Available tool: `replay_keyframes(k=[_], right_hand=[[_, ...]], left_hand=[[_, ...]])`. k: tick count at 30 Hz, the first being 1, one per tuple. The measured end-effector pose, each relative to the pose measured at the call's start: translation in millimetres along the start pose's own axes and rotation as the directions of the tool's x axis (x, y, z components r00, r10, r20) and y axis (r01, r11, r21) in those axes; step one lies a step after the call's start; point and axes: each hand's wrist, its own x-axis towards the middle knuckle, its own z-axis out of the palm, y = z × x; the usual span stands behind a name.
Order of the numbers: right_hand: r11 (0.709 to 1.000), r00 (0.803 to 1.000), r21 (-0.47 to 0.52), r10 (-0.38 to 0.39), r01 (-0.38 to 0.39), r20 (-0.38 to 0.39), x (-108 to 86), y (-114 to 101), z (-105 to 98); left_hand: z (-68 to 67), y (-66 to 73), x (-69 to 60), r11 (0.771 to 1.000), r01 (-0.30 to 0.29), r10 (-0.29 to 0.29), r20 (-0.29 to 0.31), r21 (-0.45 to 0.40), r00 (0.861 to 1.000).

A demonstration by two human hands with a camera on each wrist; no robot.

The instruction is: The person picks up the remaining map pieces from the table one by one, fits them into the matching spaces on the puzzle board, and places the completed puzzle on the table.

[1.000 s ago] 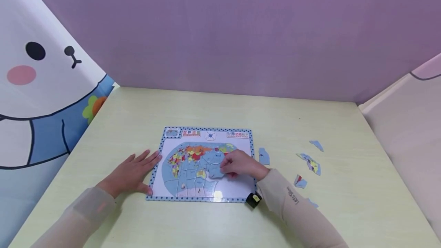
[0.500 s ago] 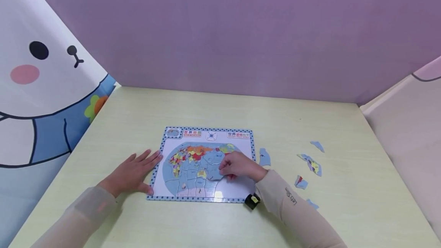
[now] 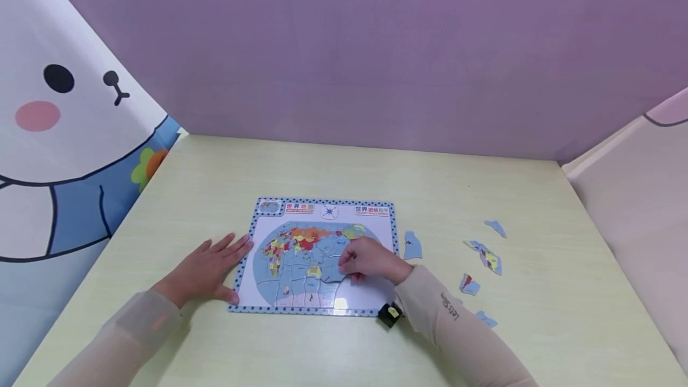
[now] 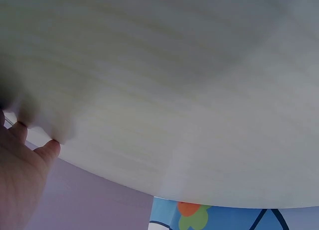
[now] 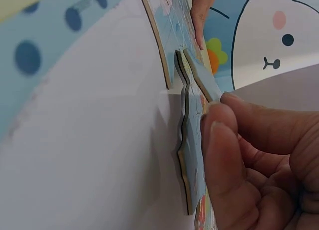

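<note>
A world map jigsaw puzzle with a dotted blue border lies on the table, its board (image 3: 371, 292) bare and white at the lower right. My left hand (image 3: 206, 270) rests with spread fingers across the board's left edge. Over the map, my right hand (image 3: 373, 258) pinches a light blue puzzle piece (image 5: 203, 76) between thumb and fingers. In the right wrist view this piece is tilted above a fitted piece (image 5: 193, 140) of the map. The left wrist view shows mostly tabletop, with part of the left hand (image 4: 25, 170) at the left.
Right of the board lie several loose pieces: a blue one (image 3: 412, 245) close by, a yellow-and-blue one (image 3: 486, 257), one with red (image 3: 470, 284), and plain blue ones (image 3: 494, 228). A small black box (image 3: 389, 315) sits at the right cuff. A purple wall (image 3: 365, 58) stands behind the table.
My right hand has shifted slightly left with the pinched blue piece, toward the fitted pieces. The left hand stays in place on the board's edge.
</note>
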Motion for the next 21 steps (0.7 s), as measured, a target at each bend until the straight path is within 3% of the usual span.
replay_keyframes(k=[21], right_hand=[[0.999, 1.0, -0.049, 0.019, -0.02, -0.016, -1.7, 0.8, 3.6]], left_hand=[[-2.0, 1.7, -3.4, 1.0, -0.011, 0.011, -0.023, -0.008, 1.0]])
